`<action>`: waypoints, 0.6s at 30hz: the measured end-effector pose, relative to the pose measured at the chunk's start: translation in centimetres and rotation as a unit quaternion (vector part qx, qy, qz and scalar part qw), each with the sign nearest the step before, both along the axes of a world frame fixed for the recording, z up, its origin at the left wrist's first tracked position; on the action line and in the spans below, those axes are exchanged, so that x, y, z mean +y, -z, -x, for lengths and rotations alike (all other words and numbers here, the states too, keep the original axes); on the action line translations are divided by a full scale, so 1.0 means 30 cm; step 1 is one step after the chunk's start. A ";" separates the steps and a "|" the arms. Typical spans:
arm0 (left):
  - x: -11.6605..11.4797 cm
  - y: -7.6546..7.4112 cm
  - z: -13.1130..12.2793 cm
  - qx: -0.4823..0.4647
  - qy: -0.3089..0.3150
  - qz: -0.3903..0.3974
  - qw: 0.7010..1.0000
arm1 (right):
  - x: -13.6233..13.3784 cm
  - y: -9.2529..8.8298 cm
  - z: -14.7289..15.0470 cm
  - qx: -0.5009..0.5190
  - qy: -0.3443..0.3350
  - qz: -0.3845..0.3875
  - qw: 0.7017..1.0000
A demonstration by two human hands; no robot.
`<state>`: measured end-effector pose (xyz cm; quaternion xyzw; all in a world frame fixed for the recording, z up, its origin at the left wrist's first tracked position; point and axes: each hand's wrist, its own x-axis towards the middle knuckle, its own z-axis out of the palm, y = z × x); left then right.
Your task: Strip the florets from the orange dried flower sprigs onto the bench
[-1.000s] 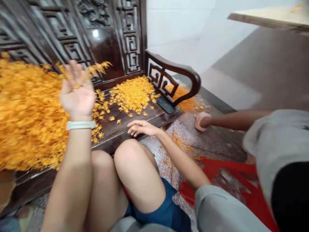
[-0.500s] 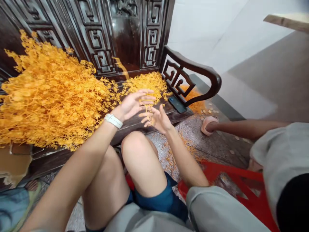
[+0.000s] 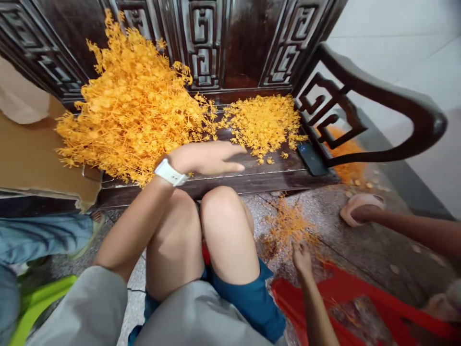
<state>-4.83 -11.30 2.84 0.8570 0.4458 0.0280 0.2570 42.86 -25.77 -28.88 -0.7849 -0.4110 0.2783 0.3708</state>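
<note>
The dark wooden desk [image 3: 288, 180] is stretching across in front of your knees, carrying everything you are working beside. On it, the large orange heap [image 3: 140, 105] of tangled sprigs is leaning against the carved back, and its loose right edge is nearly meeting the small yellow-orange pile [image 3: 264, 122]. If a sleeve or wrist is catching a sprig there, the tangle could be dragging its neighbours along and mixing the two. The red plastic piece [image 3: 288, 295] is lying low on your right, under your forearm, where an elbow could be knocking it. Nearby, thin orange stems [image 3: 288, 223] are littering the floor; anything dropped there would probably be getting lost among them.

Your left hand [image 3: 212, 156] is hovering open over the desk's front, fingers extended, nothing visible in it; a quick sideways sweep could be scattering the pile. Your right hand [image 3: 301, 252] is hanging by the stems, fingers curling; you cannot tell from here whether it is gripping any. The phone [image 3: 311, 158] is sitting near the desk's right end, beside the pile, where a careless push could be tipping it off. A few loose bits [image 3: 270, 160] are lying toward the front edge, easily brushed down.
</note>
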 end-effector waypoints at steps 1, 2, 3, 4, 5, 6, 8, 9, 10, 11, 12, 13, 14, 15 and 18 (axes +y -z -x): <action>-0.003 0.020 0.062 -0.026 -0.048 -0.055 0.997 | 0.002 0.003 -0.003 -0.039 0.002 0.004 0.999; -0.007 0.046 0.125 -0.046 -0.096 -0.114 0.988 | 0.016 -0.017 0.010 -0.066 -0.002 0.000 0.998; -0.009 0.075 0.185 -0.056 -0.141 -0.162 0.975 | 0.044 -0.059 0.042 -0.084 -0.021 -0.020 0.996; -0.007 0.105 0.241 -0.056 -0.187 -0.203 0.960 | 0.086 -0.121 0.091 -0.095 -0.055 -0.057 0.992; 0.000 0.131 0.290 -0.056 -0.233 -0.239 0.941 | 0.143 -0.199 0.159 -0.092 -0.097 -0.096 0.986; 0.014 0.153 0.329 -0.057 -0.267 -0.264 0.925 | 0.213 -0.289 0.243 -0.079 -0.147 -0.144 0.975; 0.060 0.180 0.375 -0.068 -0.315 -0.292 0.900 | 0.390 -0.477 0.454 -0.052 -0.254 -0.237 0.936; 0.092 0.185 0.384 -0.076 -0.331 -0.296 0.893 | 0.493 -0.562 0.577 -0.041 -0.312 -0.274 0.909; 0.128 0.188 0.386 -0.083 -0.341 -0.296 0.888 | 0.602 -0.633 0.706 -0.039 -0.374 -0.305 0.875; 0.165 0.191 0.385 -0.088 -0.349 -0.294 0.886 | 0.717 -0.688 0.838 -0.040 -0.433 -0.321 0.841; 0.202 0.196 0.383 -0.090 -0.354 -0.289 0.885 | 0.832 -0.723 0.967 -0.049 -0.483 -0.324 0.812; 0.236 0.205 0.383 -0.090 -0.359 -0.283 0.885 | 0.945 -0.740 1.089 -0.069 -0.517 -0.321 0.790; 0.266 0.220 0.388 -0.086 -0.367 -0.272 0.885 | 1.052 -0.739 1.199 -0.091 -0.533 -0.308 0.783; 0.290 0.240 0.398 -0.082 -0.377 -0.258 0.886 | 1.148 -0.726 1.294 -0.112 -0.539 -0.285 0.784; 0.322 0.324 0.455 -0.065 -0.405 -0.206 0.889 | 1.339 -0.647 1.472 -0.193 -0.560 -0.186 0.784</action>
